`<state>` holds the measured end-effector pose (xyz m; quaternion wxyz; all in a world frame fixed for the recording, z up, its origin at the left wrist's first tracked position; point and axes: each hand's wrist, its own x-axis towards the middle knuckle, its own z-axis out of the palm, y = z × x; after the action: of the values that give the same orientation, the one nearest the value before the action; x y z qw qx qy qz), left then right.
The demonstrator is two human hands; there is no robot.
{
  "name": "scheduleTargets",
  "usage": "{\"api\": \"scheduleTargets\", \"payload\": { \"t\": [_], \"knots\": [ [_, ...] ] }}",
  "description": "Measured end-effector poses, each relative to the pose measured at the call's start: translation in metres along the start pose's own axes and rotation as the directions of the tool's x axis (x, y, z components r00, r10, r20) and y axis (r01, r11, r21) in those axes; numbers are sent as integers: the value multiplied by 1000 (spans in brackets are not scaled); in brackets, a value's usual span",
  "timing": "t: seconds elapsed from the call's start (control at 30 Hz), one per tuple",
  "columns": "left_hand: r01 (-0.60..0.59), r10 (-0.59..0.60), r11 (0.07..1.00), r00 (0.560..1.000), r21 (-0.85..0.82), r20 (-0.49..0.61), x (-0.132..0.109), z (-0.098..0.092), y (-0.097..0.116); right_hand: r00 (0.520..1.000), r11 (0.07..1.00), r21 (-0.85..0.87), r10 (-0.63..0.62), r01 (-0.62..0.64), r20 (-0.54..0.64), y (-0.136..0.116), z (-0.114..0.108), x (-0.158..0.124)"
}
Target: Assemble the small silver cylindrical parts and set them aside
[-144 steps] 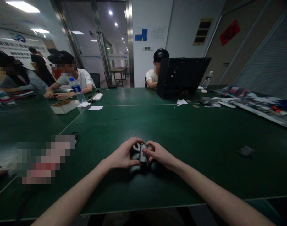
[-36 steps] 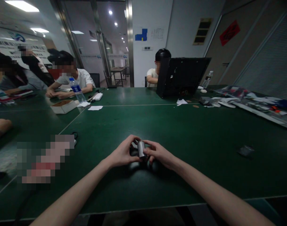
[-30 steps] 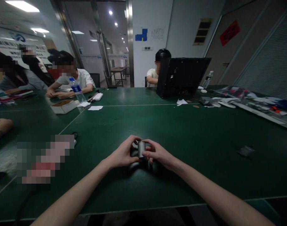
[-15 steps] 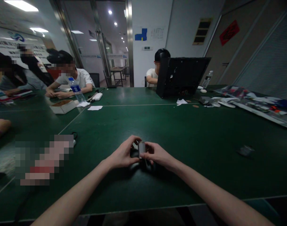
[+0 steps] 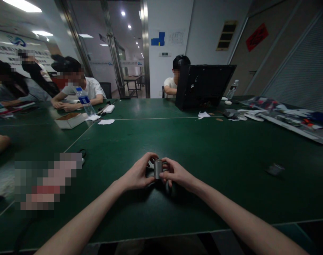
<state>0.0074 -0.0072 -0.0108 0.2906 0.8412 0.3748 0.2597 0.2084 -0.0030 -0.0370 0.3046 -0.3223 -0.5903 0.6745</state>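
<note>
A small grey metal cylinder [image 5: 158, 169] stands upright between my two hands, low over the front middle of the green table. From the left, the curved fingers and thumb of my left hand [image 5: 141, 173] close on its top and lower side. My right hand [image 5: 176, 174] pinches it from the other side, thumb across its front. The lower fingers of that hand curl beneath, partly in shadow. Whether the cylinder's base rests on the tabletop, I cannot tell. Its far side is hidden.
A small dark, see-through object [image 5: 275, 169] lies on the green table [image 5: 217, 148] to the right. Further back are a black monitor-like case [image 5: 206, 86], an open box [image 5: 70, 121], a water bottle [image 5: 84, 101] and a cluttered tray [image 5: 296, 124]. Other people sit around the table.
The hands stay nearly in place around the cylinder. It has shifted very slightly left in view and shows a brighter side; the whole view has drifted a little left too.
</note>
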Motion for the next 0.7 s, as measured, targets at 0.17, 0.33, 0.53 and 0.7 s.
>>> {"api": "scheduleTargets", "payload": {
  "t": [0.17, 0.33, 0.53, 0.7],
  "knots": [
    [-8, 8, 1000, 1000, 30, 21, 0, -1, 0, 999, 999, -34, -6, 5, -32, 3, 0, 1],
    [4, -5, 999, 999, 35, 43, 0, -2, 0, 998, 995, -100, 0, -7, -64, 0, 0, 0],
    [21, -21, 1000, 999, 14, 24, 0, -1, 0, 991, 975, -223, -21, -9, -133, -3, 0, 0],
    [26, -25, 999, 1000, 25, -5, 0, 0, 0, 988, 948, -317, -44, -6, -149, -3, -1, 1]
  ]
}}
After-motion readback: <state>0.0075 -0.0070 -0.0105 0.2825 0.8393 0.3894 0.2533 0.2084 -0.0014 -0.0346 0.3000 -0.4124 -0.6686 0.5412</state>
